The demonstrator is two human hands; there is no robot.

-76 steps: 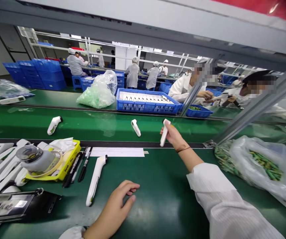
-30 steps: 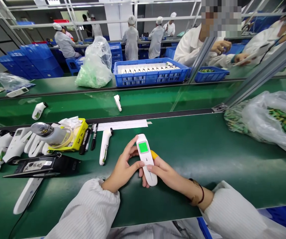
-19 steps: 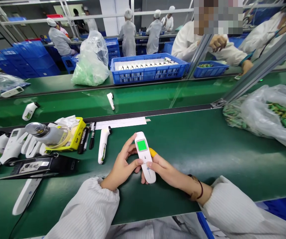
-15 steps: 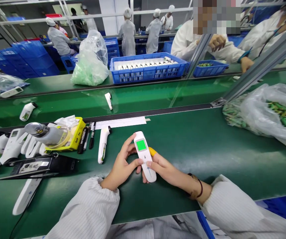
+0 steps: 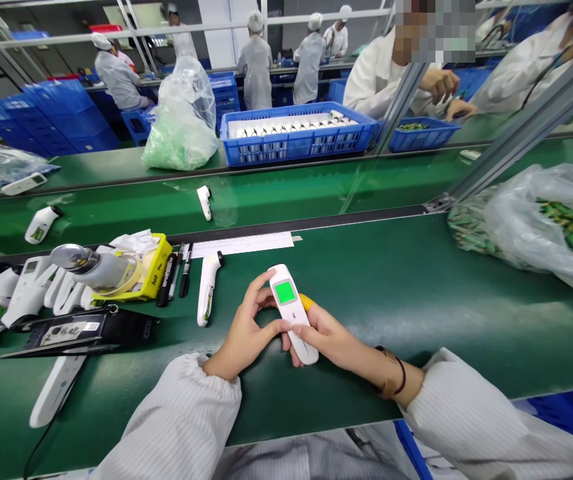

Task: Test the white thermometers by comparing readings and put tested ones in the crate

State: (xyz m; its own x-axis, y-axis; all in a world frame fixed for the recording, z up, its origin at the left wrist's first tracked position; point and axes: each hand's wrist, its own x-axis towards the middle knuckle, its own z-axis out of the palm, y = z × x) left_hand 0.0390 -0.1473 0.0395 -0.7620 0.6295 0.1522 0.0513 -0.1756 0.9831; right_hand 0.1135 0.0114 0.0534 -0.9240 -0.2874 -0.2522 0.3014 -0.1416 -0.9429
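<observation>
Above the green bench, both my hands hold one white infrared thermometer [image 5: 294, 313], its lit green screen facing up. My left hand [image 5: 249, 327] grips its left side, the fingers partly behind it and the thumb near the buttons. From the right, my right hand [image 5: 329, 333] is closed on the body, thumb pressed to the front just below the buttons. A yellow cover sits on one right fingertip. Left of my hands, another white thermometer [image 5: 208, 290] lies on the bench with its battery bay showing.
Markers [image 5: 169, 277], a yellow tray [image 5: 159, 267] with a metal-topped bottle [image 5: 74, 259], a black holder [image 5: 116, 333] and several thermometers stand left. A bag of green batteries [image 5: 571, 227] lies right. Beyond the belt [image 5: 276, 193] sits a blue crate [image 5: 296, 150]; co-workers sit behind.
The thermometers on the belt have shifted left. My hands keep the same hold on the thermometer, with its screen still green. A co-worker's hand at the back right has moved toward the small blue tray.
</observation>
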